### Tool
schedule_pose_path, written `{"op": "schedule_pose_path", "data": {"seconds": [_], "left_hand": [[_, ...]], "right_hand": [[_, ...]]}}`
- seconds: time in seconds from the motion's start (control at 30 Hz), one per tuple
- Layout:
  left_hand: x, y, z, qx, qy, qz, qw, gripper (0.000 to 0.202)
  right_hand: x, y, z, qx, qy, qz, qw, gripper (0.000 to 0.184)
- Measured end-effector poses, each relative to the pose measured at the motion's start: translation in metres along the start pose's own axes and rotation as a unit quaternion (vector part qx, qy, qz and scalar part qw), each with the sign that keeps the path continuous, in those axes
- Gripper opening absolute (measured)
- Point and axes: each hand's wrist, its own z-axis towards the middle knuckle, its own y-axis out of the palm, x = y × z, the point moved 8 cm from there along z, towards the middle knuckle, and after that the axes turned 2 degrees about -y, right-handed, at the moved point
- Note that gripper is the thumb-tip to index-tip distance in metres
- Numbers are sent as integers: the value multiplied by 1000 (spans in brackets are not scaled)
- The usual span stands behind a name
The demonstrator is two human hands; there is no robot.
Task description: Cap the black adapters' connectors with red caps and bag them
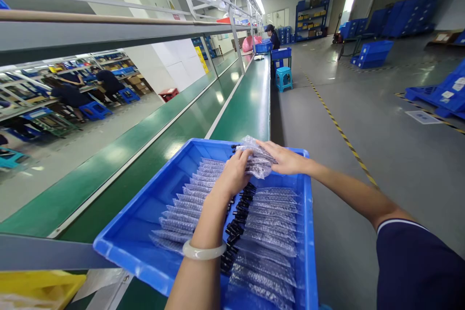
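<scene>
Between my two hands, over the far end of a blue plastic bin [145,264], is a small stack of bubble-wrap packets [258,161] with black ends poking out on the left. My left hand [235,170] grips the stack's near left side, a pale bangle on its wrist. On the right side, my right hand [285,157] presses against the same stack with fingers closed on it. Below, the bin holds a left row of bubble-wrapped packets [181,210] and a right row of packets [271,242]. Their black connector-like ends [236,227] meet along the middle.
The bin rests on a green workbench [250,106] beside a long conveyor. A metal shelf frame [109,29] overhangs the left. A yellow tray [39,288] lies at lower left. Farther off are a blue stool [284,79], a co-worker [273,38] and stacked blue bins [403,17].
</scene>
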Motion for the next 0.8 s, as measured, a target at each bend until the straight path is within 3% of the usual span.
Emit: {"op": "schedule_pose_path", "data": {"seconds": [0.1, 0.17, 0.27, 0.43, 0.57, 0.7, 0.8], "left_hand": [[1, -1, 1, 5, -10, 23, 1000, 53], [2, -1, 1, 1, -14, 38, 999, 41], [1, 4, 2, -5, -19, 58, 998, 29], [-2, 11, 3, -10, -22, 83, 996, 33], [-8, 6, 0, -18, -29, 104, 994, 30], [-23, -2, -7, -39, -71, 159, 984, 18], [-20, 9, -6, -65, -63, 176, 980, 15]], "right_hand": [[-7, -16, -2, 93, 21, -76, 992, 94], [-4, -22, -3, 122, 44, -81, 988, 93], [4, -20, -4, 104, 63, -69, 990, 85], [3, -12, -3, 65, 37, -90, 993, 82], [-3, -14, -3, 45, 29, -114, 992, 71], [-3, -22, -3, 74, 33, -131, 988, 63], [0, -30, -4, 132, 47, -123, 982, 61]]}}
